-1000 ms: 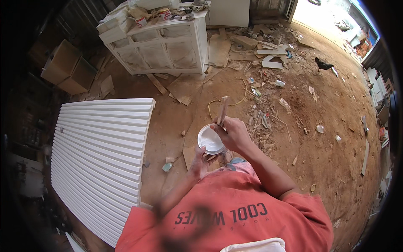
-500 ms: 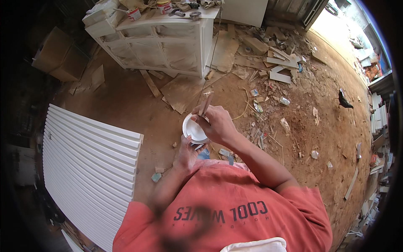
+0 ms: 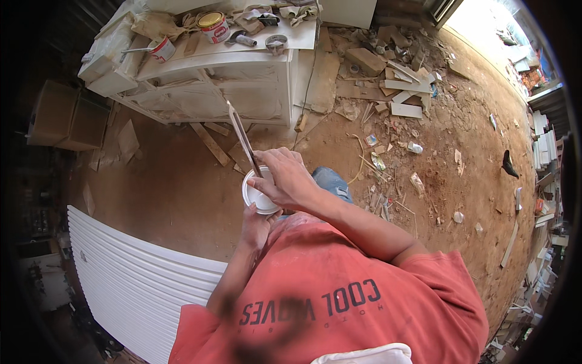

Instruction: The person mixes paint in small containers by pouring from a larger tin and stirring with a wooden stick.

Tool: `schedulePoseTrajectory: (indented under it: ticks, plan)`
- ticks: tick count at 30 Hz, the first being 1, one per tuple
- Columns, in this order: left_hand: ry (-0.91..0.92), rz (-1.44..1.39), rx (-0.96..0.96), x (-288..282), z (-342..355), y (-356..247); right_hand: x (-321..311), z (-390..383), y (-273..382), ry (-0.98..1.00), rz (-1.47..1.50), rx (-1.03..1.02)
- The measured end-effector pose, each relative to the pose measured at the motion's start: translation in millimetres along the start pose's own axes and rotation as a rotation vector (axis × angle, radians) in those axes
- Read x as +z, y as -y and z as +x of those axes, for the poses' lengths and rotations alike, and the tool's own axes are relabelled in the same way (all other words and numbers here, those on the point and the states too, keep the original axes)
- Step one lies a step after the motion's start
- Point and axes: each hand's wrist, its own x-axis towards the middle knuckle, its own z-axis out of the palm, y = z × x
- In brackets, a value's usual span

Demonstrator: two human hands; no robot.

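Note:
Low in front of my body, my left hand (image 3: 257, 227) is wrapped round the lower side of a round white tub (image 3: 250, 193) and holds it up. Pale white shows inside the tub. Over the rim, my right hand (image 3: 288, 176) grips a long, thin, brown stick-like tool (image 3: 244, 138). Its pale far end points up and away, toward the cabinet. Fingers cover the tool's lower part, so its exact kind cannot be made out.
A white slatted panel (image 3: 145, 273) lies at the lower left. Ahead stands a white cabinet (image 3: 242, 91) with paint cans (image 3: 213, 27) and tape on top. Wood scraps (image 3: 406, 91) litter the dirt floor at the far right. A cardboard box (image 3: 70, 115) sits at the left.
The cabinet appears larger and nearer, and the slatted panel sits lower in view. Both hands have shifted left with the tub. The tool now shows more length and leans to the left.

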Motion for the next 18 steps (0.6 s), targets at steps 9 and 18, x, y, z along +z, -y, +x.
schedulePoseTrajectory:
  ticks: [9,18]
  plan:
    - [-0.059,-0.049,0.187,19.1,120.2,-78.6,-58.7,140.8,-144.7,-0.221,0.121,0.193]
    - [-0.201,-0.017,0.312,74.8,249.4,-152.5,-72.5,325.3,-263.7,-0.151,-0.433,0.093]
